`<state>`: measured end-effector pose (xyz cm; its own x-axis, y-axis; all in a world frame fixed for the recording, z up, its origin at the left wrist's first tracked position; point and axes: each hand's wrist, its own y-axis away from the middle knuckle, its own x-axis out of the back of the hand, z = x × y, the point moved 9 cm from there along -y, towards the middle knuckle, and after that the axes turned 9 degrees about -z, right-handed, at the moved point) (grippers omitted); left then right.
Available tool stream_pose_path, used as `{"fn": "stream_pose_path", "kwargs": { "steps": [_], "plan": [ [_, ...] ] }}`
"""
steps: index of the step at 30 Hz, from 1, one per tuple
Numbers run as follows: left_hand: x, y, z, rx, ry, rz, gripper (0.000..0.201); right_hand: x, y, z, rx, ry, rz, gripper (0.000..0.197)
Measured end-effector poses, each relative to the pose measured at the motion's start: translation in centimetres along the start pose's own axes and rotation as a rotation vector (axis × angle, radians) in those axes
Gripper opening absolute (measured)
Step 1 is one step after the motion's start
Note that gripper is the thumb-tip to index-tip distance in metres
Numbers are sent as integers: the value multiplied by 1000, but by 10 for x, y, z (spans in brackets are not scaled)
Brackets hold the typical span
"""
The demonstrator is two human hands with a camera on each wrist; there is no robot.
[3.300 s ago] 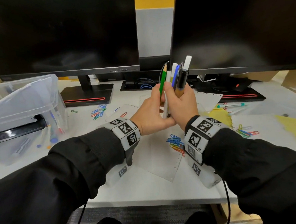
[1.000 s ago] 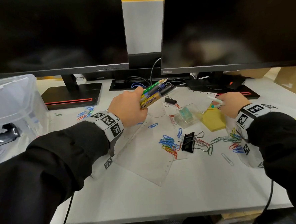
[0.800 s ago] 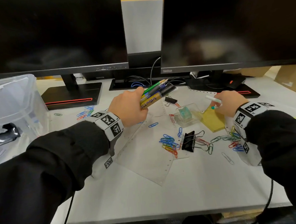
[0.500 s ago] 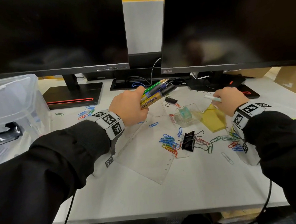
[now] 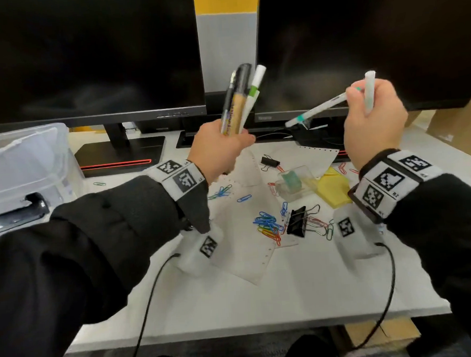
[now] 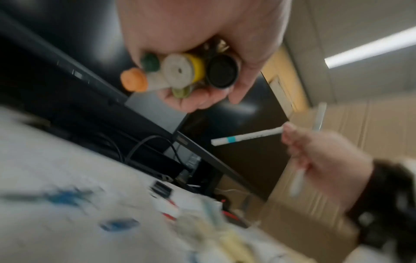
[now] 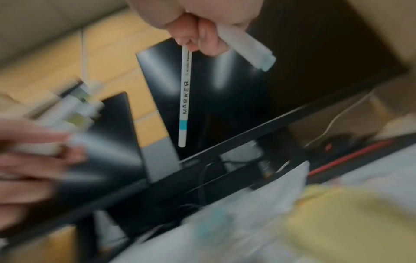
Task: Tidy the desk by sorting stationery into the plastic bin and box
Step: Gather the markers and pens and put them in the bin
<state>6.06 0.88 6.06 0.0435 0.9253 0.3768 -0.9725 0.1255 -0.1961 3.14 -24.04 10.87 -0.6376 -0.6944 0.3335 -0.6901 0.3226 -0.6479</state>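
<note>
Sitting at the far left of the white desk (image 5: pixel 263 295) is the clear plastic bin (image 5: pixel 26 163), the biggest thing here. The left hand (image 5: pixel 218 149) squeezes a bunch of pens (image 5: pixel 238 101), pointing up. The right hand (image 5: pixel 374 120) holds a thin white marker (image 5: pixel 315 111) and a white pen (image 5: pixel 369 91), high over the desk. These are light, stiff and smooth, so they may slip; grab them around the middle. The thin one says "MARKER". Paper clips (image 5: pixel 267 226) are scattered below.

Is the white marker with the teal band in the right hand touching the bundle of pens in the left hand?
Apart. The head view shows the white marker's tip short of the bundle of pens, with dark monitor between them.
</note>
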Motion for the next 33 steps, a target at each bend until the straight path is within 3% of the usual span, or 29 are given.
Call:
{"fn": "stream_pose_path", "kwargs": {
  "steps": [3, 6, 8, 10, 13, 16, 19, 22, 25, 27, 33],
  "plan": [
    [-14, 13, -16, 231, 419, -54, 36, -21, 14, -15, -52, -184, -69, 20],
    [-21, 23, -24, 340, 588, -109, 55, -48, 36, -30, -128, -442, -184, 16],
    [-19, 30, -30, 397, 654, -112, 56, -65, 53, -40, -174, -553, -266, 18],
    [-13, 36, -34, 422, 687, -107, 44, -80, 71, -48, -192, -564, -372, 9],
    [8, 38, -32, 375, 645, -58, 14, -102, 98, -59, -199, -573, -600, 8],
    [27, 42, -30, 316, 474, -34, 13, -111, 107, -65, -269, -601, -695, 18],
    [21, 54, -20, 221, 200, -159, 15, -121, 103, -66, -402, -715, -760, 36],
    [-5, 68, -11, 147, 46, -338, 26, -137, 110, -79, -382, -779, -864, 32],
    [-15, 71, -16, 139, 43, -334, 34, -144, 117, -78, -400, -774, -821, 19],
    [-15, 70, -20, 156, 35, -292, 18, -143, 117, -75, -418, -758, -746, 11],
    [-15, 67, -27, 185, 50, -252, 14, -146, 113, -73, -429, -769, -650, 15]
  ]
}}
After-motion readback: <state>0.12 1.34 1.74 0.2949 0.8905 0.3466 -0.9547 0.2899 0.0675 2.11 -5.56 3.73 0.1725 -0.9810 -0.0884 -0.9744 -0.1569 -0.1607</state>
